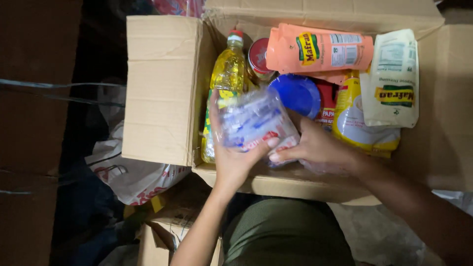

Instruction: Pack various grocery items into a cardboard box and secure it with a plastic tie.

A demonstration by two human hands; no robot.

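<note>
Dim room; open cardboard box [162, 88] packed with groceries. Left hand [231, 152] and right hand [315, 145] — fingers wrapped around one clear packet [256, 120].

Both hands, left hand [231, 157] and right hand [315, 145], clasp a clear plastic packet [256, 120] over the open cardboard box [162, 88].

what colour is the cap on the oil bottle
Red, on the oil bottle in the box; the head view shows it.

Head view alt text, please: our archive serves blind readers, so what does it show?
Both hands, left hand and right hand, hold a clear plastic packet over an open cardboard box packed with a cooking oil bottle, an orange pouch and a blue lid.
</note>
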